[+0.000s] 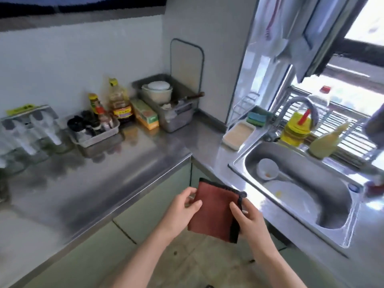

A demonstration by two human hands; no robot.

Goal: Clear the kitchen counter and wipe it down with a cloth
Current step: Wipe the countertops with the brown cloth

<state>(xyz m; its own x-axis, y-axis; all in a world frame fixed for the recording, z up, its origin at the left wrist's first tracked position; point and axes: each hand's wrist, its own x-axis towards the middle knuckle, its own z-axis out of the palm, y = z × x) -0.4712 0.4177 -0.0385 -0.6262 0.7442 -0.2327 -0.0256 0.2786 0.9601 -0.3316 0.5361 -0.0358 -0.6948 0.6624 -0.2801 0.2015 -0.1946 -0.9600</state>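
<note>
Pinching the red cloth [216, 210] by its nine and three o'clock edges, left hand [185, 206] and right hand [247, 219] hold it midair, the counter [104, 183] lying at ten o'clock, nearer the left.

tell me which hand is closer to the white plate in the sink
Right. The right hand holds the edge of the red cloth nearest the white plate; the left hand holds the opposite edge, farther away.
</note>
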